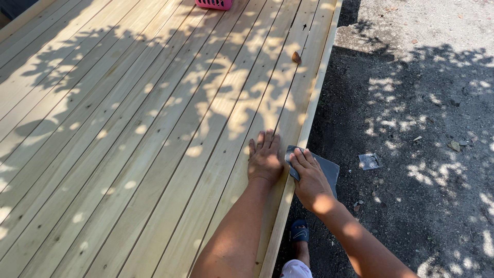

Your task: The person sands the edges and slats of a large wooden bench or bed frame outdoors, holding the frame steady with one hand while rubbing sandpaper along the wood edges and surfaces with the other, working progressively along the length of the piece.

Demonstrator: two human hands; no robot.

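Note:
My left hand [264,157] lies flat, fingers together, on the pale wooden plank surface [154,134] near its right edge. My right hand [307,177] presses a grey sheet of sandpaper [326,169] against the edge board [309,123] of the planks, fingers bent over the sheet. The sheet hangs partly past the edge, over the dark ground. The two hands are almost side by side.
Dark gravel ground [411,128] lies right of the planks, with a small grey scrap [369,161] on it and dry leaves. A leaf [296,57] rests on the boards. A pink basket [213,4] stands at the far top edge. My foot in a blue sandal [299,231] is below.

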